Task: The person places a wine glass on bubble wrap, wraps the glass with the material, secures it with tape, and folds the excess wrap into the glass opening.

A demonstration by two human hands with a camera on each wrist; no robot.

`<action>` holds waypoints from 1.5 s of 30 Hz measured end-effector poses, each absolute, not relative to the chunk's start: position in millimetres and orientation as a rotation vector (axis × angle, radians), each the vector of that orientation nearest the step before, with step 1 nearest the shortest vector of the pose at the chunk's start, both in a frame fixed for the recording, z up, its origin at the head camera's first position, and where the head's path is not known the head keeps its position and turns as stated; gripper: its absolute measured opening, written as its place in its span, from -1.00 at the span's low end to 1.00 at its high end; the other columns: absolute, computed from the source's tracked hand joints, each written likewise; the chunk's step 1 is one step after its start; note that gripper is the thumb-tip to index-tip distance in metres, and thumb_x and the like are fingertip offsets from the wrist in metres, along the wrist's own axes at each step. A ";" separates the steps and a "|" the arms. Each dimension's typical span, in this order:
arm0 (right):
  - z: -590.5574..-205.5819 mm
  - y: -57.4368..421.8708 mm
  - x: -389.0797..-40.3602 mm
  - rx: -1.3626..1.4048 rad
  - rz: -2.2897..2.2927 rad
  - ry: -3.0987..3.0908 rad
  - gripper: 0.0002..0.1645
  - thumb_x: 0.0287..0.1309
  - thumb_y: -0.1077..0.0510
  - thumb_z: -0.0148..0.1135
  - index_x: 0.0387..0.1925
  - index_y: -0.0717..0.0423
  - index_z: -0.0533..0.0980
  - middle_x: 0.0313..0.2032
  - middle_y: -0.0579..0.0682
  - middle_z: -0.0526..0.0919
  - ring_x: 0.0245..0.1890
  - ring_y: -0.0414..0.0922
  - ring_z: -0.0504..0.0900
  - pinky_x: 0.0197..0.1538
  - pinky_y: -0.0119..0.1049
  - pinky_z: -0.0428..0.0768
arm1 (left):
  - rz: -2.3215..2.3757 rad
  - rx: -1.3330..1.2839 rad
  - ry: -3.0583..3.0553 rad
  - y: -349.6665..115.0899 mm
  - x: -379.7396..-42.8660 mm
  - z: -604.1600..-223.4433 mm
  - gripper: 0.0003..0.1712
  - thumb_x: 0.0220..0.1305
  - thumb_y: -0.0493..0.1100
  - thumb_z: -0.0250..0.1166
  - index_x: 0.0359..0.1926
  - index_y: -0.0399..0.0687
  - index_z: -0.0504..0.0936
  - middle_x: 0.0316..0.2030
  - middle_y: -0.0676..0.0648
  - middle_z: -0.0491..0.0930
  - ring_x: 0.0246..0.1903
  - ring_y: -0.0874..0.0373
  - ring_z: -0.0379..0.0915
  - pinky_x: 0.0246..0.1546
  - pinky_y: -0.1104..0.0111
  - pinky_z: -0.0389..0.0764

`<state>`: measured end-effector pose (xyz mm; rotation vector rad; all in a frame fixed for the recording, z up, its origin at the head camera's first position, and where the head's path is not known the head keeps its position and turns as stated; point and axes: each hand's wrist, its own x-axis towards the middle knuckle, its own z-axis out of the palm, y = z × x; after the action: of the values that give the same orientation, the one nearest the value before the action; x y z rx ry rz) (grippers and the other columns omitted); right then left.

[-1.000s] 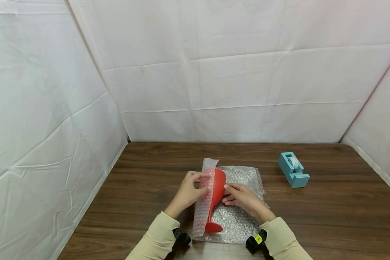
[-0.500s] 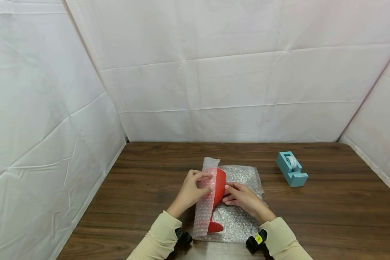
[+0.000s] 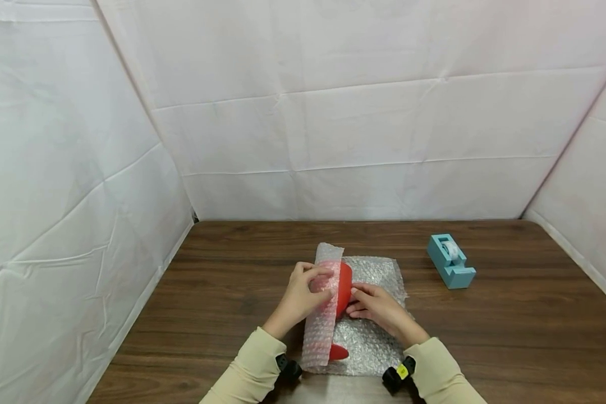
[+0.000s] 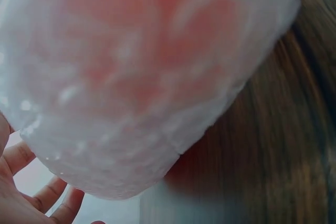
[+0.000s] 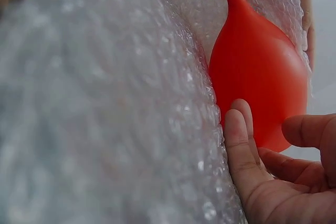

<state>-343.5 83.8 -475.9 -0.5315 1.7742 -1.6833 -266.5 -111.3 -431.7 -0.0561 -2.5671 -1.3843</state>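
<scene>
A red wine goblet (image 3: pixel 345 285) lies on its side on a sheet of bubble wrap (image 3: pixel 371 348), its round foot toward me. The sheet's left part is folded up over the goblet, covering the stem and much of the bowl in the head view. My left hand (image 3: pixel 301 294) grips this folded part, thumb and fingers spread along the bowl's left side. On the other side my right hand (image 3: pixel 381 313) holds the bowl near its rim; the right wrist view shows thumb and fingertips against the red surface (image 5: pixel 257 72). Red shows blurred through the wrap (image 4: pixel 131 51) in the left wrist view.
A light blue tape dispenser (image 3: pixel 451 264) with a roll of tape stands at the back right of the brown wooden table (image 3: pixel 222 292). White cloth walls (image 3: pixel 293 112) close off the back and both sides.
The folded wrap and left hand have moved slightly right, covering more of the goblet's bowl, stem and foot. The goblet has rolled a little rightward. My right hand has barely moved.
</scene>
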 end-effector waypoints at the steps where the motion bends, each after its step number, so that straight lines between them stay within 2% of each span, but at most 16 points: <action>1: -476.1 83.8 -343.7 -0.535 -1.685 1.774 -0.32 0.48 0.11 -0.15 0.38 0.52 -0.02 -0.19 0.02 0.60 -0.31 -0.24 0.63 -0.09 -0.29 0.64 | -1.379 -0.052 -2.570 -110.6 -266.6 -431.7 -0.58 0.07 -0.21 0.38 0.02 -0.05 0.66 0.03 -0.16 0.34 0.08 -0.09 0.28 -0.03 0.06 0.47; 10: -476.6 84.9 -342.5 -0.543 -1.702 1.774 -0.39 0.48 0.18 -0.20 0.35 0.55 0.03 -0.24 -0.02 0.57 -0.31 -0.25 0.62 -0.12 -0.34 0.63 | -1.365 -0.033 -2.582 -103.4 -266.6 -430.3 -0.58 0.08 -0.17 0.38 0.03 0.01 0.66 0.08 -0.13 0.32 0.14 -0.11 0.19 -0.02 -0.05 0.36; 20: -478.1 86.0 -342.1 -0.543 -1.713 1.776 -0.43 0.47 0.22 -0.23 0.32 0.58 0.08 -0.28 -0.01 0.58 -0.32 -0.24 0.61 -0.11 -0.33 0.64 | -1.314 -0.056 -2.572 -97.5 -267.6 -431.0 -0.59 0.05 -0.17 0.40 0.00 0.02 0.68 0.05 -0.12 0.33 0.14 -0.11 0.19 0.01 -0.08 0.26; 32: -479.4 89.0 -343.3 -0.465 -1.757 1.742 -0.35 0.42 0.26 -0.21 0.41 0.43 -0.10 -0.27 0.01 0.57 -0.35 -0.24 0.63 -0.15 -0.37 0.63 | -1.297 -0.092 -2.574 -94.5 -270.1 -432.9 -0.59 0.06 -0.17 0.39 0.00 0.03 0.67 0.06 -0.14 0.32 0.15 -0.13 0.16 0.00 -0.09 0.21; 35: -478.4 90.9 -342.8 -0.462 -1.761 1.744 -0.37 0.45 0.21 -0.22 0.41 0.41 -0.08 -0.25 0.02 0.55 -0.33 -0.22 0.62 -0.13 -0.35 0.63 | -1.293 -0.104 -2.575 -92.3 -270.9 -433.1 -0.60 0.07 -0.16 0.39 -0.01 0.02 0.67 0.06 -0.14 0.31 0.14 -0.13 0.16 -0.01 -0.08 0.20; 41: -478.1 93.7 -341.8 -0.489 -1.759 1.740 -0.32 0.50 -0.05 -0.23 0.32 0.43 0.03 -0.22 0.02 0.54 -0.28 -0.20 0.62 -0.09 -0.32 0.63 | -1.272 -0.115 -2.577 -88.5 -272.4 -434.0 -0.60 0.05 -0.16 0.39 -0.01 0.02 0.67 0.05 -0.13 0.31 0.11 -0.09 0.16 -0.04 -0.03 0.20; 45: -477.5 94.4 -341.8 -0.497 -1.749 1.741 -0.27 0.48 -0.09 -0.17 0.32 0.44 0.02 -0.23 0.00 0.54 -0.29 -0.21 0.61 -0.08 -0.31 0.62 | -1.244 -0.114 -2.578 -86.3 -273.0 -434.2 -0.57 0.03 -0.17 0.39 0.01 0.01 0.66 0.05 -0.13 0.31 0.11 -0.09 0.17 -0.05 -0.01 0.21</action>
<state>-341.8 94.4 -477.5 -0.4973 1.7414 -1.7490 -273.0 -86.3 -434.2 -0.1139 -2.5776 -1.2436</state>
